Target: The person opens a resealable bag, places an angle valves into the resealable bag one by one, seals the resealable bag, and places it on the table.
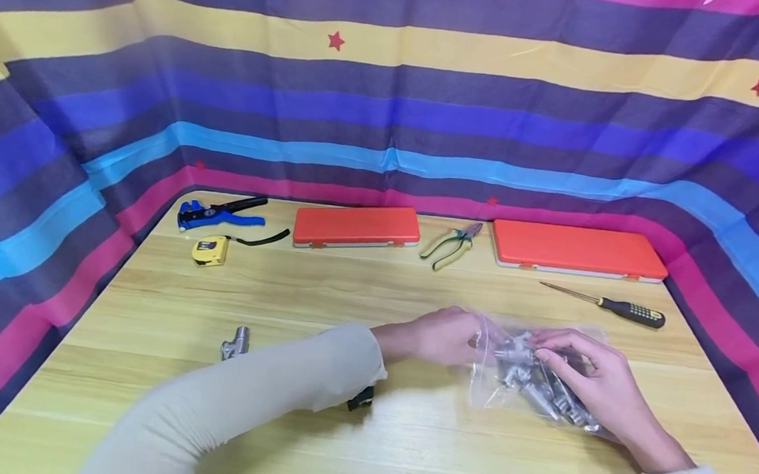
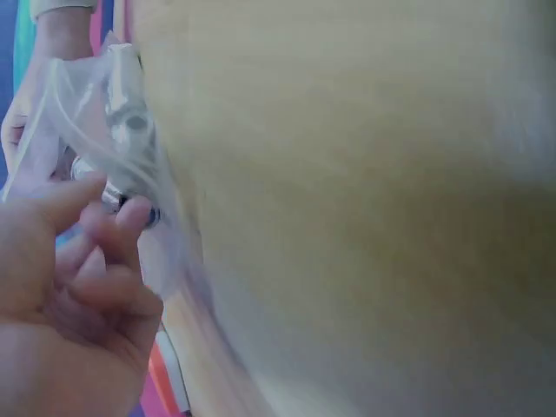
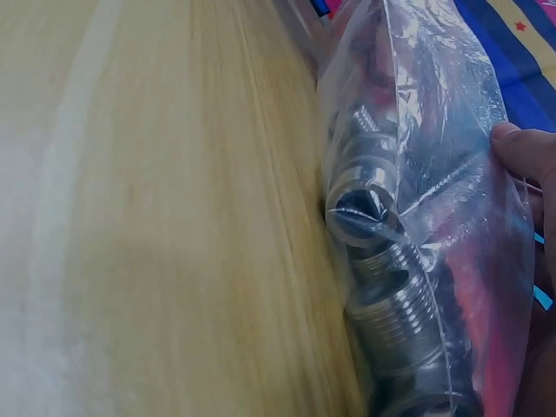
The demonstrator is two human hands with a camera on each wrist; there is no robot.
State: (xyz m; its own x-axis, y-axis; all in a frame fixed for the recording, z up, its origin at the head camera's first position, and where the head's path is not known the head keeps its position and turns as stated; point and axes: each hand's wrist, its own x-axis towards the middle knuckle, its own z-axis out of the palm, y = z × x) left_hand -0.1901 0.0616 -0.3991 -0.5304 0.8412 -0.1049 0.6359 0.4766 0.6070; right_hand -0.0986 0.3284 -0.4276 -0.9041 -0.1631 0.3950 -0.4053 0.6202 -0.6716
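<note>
A clear plastic bag (image 1: pixel 488 391) holds several grey metal pipe fittings (image 1: pixel 519 360). My right hand (image 1: pixel 597 377) grips the bag's right side, with the thumb (image 3: pixel 517 143) on the film and the other fingers behind it. My left hand (image 1: pixel 445 337) is at the bag's left, open end. In the left wrist view, its curled thumb and fingertips lie close to a fitting (image 2: pixel 130 126) at the bag; blur hides whether they pinch it. Another metal tee fitting (image 1: pixel 236 343) lies on the table, left of the left sleeve.
Along the back lie blue-handled wire strippers (image 1: pixel 222 213), a yellow tape measure (image 1: pixel 210 250), a smaller red case (image 1: pixel 357 226), pliers (image 1: pixel 453 244) and a larger red case (image 1: pixel 577 249). A screwdriver (image 1: pixel 632 312) lies at the right. Striped cloth (image 1: pixel 395 113) borders the wooden table.
</note>
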